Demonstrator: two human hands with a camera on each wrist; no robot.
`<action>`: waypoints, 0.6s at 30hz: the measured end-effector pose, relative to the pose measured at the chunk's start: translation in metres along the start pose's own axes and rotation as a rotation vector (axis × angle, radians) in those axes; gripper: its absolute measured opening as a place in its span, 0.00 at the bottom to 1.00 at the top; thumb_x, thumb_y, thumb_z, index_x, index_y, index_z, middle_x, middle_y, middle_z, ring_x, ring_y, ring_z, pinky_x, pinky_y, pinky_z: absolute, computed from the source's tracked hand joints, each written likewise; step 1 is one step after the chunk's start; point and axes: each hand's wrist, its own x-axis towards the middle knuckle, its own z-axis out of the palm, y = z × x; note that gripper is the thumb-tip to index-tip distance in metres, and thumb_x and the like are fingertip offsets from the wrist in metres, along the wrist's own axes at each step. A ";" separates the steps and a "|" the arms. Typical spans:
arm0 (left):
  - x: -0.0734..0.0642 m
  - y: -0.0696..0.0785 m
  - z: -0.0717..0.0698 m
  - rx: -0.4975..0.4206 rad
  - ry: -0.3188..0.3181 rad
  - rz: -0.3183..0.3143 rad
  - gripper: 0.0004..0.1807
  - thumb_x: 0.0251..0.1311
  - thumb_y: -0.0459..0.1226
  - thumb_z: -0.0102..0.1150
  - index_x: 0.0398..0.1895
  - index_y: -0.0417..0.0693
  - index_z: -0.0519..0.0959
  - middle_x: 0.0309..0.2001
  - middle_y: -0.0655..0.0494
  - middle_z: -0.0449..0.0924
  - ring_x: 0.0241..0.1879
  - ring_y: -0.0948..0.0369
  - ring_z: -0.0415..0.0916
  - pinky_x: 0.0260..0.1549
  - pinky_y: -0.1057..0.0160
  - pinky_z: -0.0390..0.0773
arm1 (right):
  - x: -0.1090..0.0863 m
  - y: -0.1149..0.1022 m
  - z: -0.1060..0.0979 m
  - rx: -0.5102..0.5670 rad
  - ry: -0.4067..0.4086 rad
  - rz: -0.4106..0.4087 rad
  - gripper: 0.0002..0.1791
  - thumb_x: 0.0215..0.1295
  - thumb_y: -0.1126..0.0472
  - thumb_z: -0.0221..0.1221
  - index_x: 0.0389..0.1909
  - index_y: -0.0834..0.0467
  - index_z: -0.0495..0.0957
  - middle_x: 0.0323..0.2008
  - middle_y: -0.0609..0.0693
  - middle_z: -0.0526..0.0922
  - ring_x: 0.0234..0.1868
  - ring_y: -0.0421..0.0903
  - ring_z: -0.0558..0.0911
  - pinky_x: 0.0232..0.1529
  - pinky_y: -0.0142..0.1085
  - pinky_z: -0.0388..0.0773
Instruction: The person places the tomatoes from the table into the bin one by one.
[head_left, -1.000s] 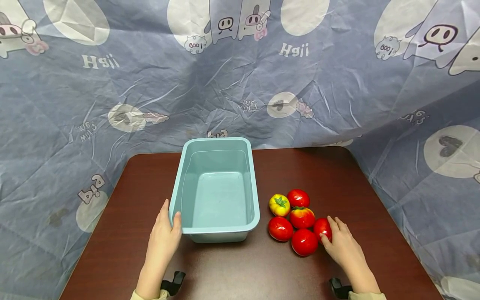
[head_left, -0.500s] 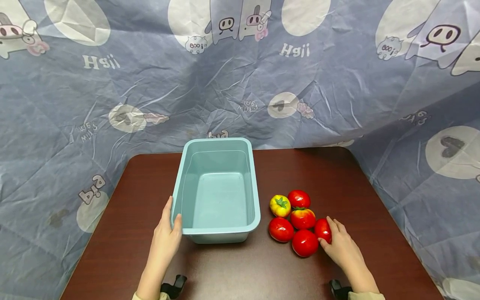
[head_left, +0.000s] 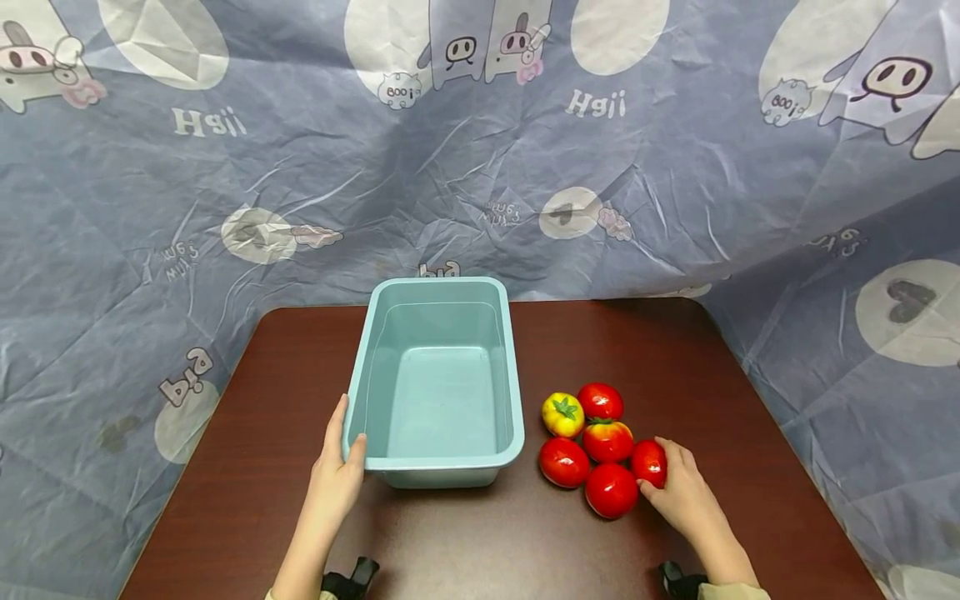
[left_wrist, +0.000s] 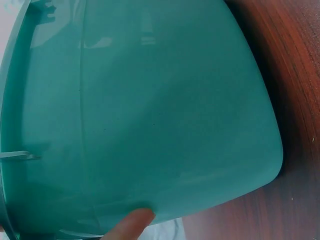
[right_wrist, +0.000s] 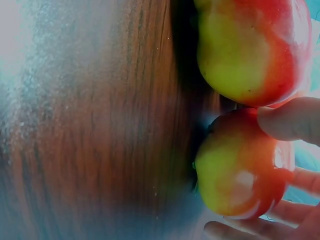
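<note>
A pale blue-green plastic basin (head_left: 438, 462) stands on the table, left of the tomatoes. At its near left corner my left hand (head_left: 335, 479) holds the rim, thumb at the near edge and fingers along the left side. One fingertip (left_wrist: 135, 222) touches the outer wall in the left wrist view. My right hand (head_left: 686, 500) grips the rightmost red tomato (head_left: 648, 463), its thumb (right_wrist: 287, 120) on one side and its fingers on the other. That tomato (right_wrist: 240, 165) has a yellow-green underside, and still rests on the table among the others.
Several glossy tomatoes crowd together: a yellow one (head_left: 562, 414) with a green calyx, an orange-red one (head_left: 607, 442), and red ones such as the nearest (head_left: 611, 492). A patterned cloth (head_left: 435, 167) hangs behind the dark wooden table (head_left: 480, 542).
Around the rightmost tomato, my right thumb and fingers have drawn in slightly. My left fingers have shifted a little along the basin's side. The basin and tomatoes stay put.
</note>
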 end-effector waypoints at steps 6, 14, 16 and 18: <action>-0.001 0.001 0.001 -0.008 0.004 -0.001 0.37 0.70 0.35 0.38 0.80 0.62 0.41 0.77 0.38 0.49 0.68 0.36 0.61 0.56 0.37 0.69 | 0.003 0.003 0.002 0.037 0.019 -0.007 0.41 0.54 0.63 0.65 0.65 0.73 0.57 0.59 0.76 0.63 0.56 0.74 0.71 0.54 0.67 0.70; -0.004 0.001 0.003 -0.007 0.006 0.003 0.38 0.69 0.36 0.37 0.80 0.64 0.41 0.76 0.38 0.52 0.66 0.37 0.64 0.54 0.40 0.72 | 0.008 0.006 0.002 0.074 0.025 0.014 0.42 0.54 0.61 0.66 0.64 0.74 0.55 0.58 0.76 0.62 0.54 0.73 0.72 0.54 0.66 0.70; -0.007 0.001 0.004 0.000 0.005 0.005 0.38 0.69 0.36 0.38 0.80 0.64 0.41 0.76 0.38 0.53 0.66 0.38 0.65 0.53 0.40 0.72 | 0.007 0.007 0.002 0.085 0.009 0.033 0.43 0.54 0.61 0.66 0.65 0.73 0.54 0.58 0.76 0.61 0.55 0.73 0.71 0.54 0.66 0.70; -0.009 0.001 0.005 0.006 0.008 0.005 0.38 0.69 0.36 0.38 0.80 0.64 0.41 0.75 0.38 0.54 0.66 0.38 0.66 0.53 0.40 0.72 | 0.007 0.008 0.003 0.092 -0.006 0.044 0.44 0.54 0.61 0.66 0.66 0.74 0.53 0.59 0.76 0.60 0.56 0.73 0.71 0.55 0.67 0.69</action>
